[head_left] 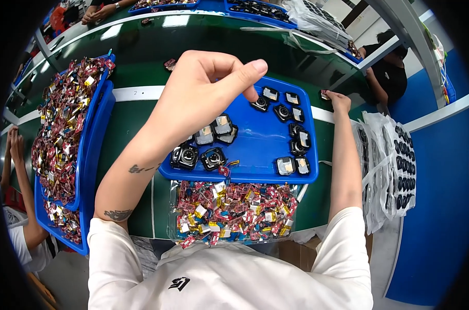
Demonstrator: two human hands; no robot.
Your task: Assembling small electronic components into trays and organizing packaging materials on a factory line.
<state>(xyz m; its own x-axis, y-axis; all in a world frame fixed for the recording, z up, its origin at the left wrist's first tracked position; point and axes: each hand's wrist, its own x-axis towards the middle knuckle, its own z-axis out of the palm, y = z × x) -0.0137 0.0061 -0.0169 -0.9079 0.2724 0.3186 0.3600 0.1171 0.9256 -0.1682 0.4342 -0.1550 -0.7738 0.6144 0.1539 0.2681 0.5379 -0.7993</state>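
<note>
At the far left, a co-worker's forearm (18, 191) rose beside a pair of stacked blue trays (92, 150), the upper one heaped with small red, gold and silver wrapped parts (64, 124).

The person's left hand (193, 98) came up from the lower edge on a bare, tattooed forearm, angled up and to the right across the green conveyor table (136, 57). The wrist was bent so the hand hung palm-down above the near-left part of the central blue tray (260, 144). Its fingers were curled in tightly, the thumb (239, 77) stretched out to the right and pinched against the fingertips; it hovered directly over a small black square casing (260, 103), though whether it actually gripped that piece cannot be told.

More black casings lay on that tray: a cluster under the wrist at the near-left (198, 155), others scattered along the right side (294, 165). Just in front of the tray, nearest the person, a clear tray (234, 212) held a dense pile of the same red and gold parts.

The right hand (339, 101) reached straight forward on an extended arm, beyond the central tray's far-right corner. Its fingers were bent down onto a small dark piece (325, 95) at the table's white stripe, touching it; how tightly they closed is hidden.

To the right, clear bags of black parts (394, 165) hung over the table edge, and another person in black (387, 72) sat beyond.
</note>
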